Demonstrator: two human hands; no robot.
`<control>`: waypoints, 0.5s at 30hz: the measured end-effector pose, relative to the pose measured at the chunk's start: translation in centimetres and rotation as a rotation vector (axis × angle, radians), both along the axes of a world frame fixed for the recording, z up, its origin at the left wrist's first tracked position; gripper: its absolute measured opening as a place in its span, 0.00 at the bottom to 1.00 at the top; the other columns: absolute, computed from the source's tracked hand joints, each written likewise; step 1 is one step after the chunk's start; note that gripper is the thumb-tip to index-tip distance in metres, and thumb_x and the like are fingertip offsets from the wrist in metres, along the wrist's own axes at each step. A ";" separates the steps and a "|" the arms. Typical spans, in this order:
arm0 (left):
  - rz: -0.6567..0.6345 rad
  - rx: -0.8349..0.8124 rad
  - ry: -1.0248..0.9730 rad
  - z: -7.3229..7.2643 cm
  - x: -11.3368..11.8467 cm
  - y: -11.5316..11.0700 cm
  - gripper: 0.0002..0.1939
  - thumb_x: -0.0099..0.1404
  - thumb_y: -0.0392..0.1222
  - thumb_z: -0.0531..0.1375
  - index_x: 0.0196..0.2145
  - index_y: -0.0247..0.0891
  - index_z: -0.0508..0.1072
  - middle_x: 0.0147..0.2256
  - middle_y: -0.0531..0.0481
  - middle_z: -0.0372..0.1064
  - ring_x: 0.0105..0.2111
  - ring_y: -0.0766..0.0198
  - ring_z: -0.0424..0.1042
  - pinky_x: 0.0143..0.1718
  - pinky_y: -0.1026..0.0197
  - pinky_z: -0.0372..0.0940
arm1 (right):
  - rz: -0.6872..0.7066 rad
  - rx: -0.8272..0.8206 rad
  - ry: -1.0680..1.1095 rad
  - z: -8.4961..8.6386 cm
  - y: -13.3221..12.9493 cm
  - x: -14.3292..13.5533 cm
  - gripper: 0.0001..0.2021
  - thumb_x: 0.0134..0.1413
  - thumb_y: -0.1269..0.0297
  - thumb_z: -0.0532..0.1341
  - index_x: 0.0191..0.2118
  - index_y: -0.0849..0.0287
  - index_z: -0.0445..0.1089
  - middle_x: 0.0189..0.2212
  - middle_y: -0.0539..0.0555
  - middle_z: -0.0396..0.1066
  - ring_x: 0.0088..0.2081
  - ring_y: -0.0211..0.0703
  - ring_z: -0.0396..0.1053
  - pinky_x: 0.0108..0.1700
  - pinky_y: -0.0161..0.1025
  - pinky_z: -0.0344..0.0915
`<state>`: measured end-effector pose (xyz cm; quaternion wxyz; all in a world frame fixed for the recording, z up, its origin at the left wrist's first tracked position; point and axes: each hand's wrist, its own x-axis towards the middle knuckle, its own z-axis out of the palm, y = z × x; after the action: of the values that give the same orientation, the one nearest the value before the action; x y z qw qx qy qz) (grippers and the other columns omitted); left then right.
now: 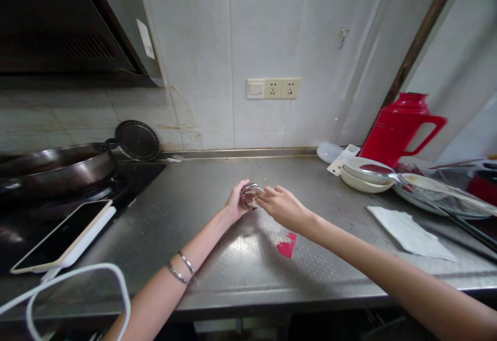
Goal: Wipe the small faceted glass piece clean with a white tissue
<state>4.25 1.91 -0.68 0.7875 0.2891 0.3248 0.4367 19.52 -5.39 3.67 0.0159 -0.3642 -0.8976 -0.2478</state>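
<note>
My left hand point(235, 201) is wrapped round a small container point(251, 196) with a shiny rim and something brownish inside. It is tipped so that its mouth faces my right hand point(281, 206). The right fingers are pinched together at that mouth; whatever they grip there is too small to make out. Just below the hands, a red scrap point(287, 246) with a jagged torn edge lies on the metal counter point(202, 279).
At the left, a steel pan point(70, 167) sits on the stove, with a phone point(62, 235) and white cable nearby. To the right are stacked bowls point(367, 175), a red thermos point(402, 129), plates with utensils, and a white napkin point(411, 233). Sockets point(274, 88) are on the wall.
</note>
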 end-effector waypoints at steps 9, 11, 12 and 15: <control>0.263 0.114 -0.017 0.0 1.0 -1.2 0.14 0.58 0.47 0.57 0.24 0.32 0.70 0.20 0.49 0.70 0.19 0.68 0.68 0.19 0.68 0.58 | -0.245 -0.343 0.825 -2.7 -0.1 -4.5 0.12 0.56 0.75 0.47 0.32 0.62 0.67 0.30 0.55 0.69 0.30 0.38 0.63 0.31 0.33 0.54; 0.295 0.113 -0.017 0.0 1.1 -1.2 0.14 0.57 0.47 0.57 0.23 0.32 0.69 0.19 0.50 0.69 0.18 0.69 0.67 0.19 0.68 0.58 | -0.235 -0.497 1.058 -2.6 0.8 -4.8 0.13 0.55 0.72 0.48 0.23 0.61 0.63 0.21 0.49 0.63 0.24 0.35 0.59 0.27 0.32 0.51; 0.303 0.109 -0.019 0.0 1.1 -1.2 0.14 0.57 0.48 0.57 0.23 0.33 0.69 0.19 0.51 0.68 0.17 0.69 0.66 0.19 0.67 0.57 | -0.228 -0.588 1.156 -2.4 1.3 -4.8 0.13 0.54 0.70 0.49 0.20 0.60 0.61 0.18 0.47 0.59 0.22 0.34 0.57 0.26 0.32 0.49; 0.229 0.051 -0.039 -0.1 1.1 -1.1 0.14 0.58 0.48 0.55 0.24 0.34 0.68 0.18 0.53 0.66 0.16 0.69 0.65 0.18 0.67 0.57 | -0.200 -0.814 1.394 -1.8 2.4 -4.0 0.12 0.49 0.65 0.51 0.18 0.60 0.60 0.15 0.46 0.57 0.21 0.33 0.55 0.25 0.31 0.50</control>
<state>5.38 0.83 -0.82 0.7310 0.2614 0.3294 0.5374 15.54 -3.00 1.84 0.4151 -0.4907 -0.6643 0.3816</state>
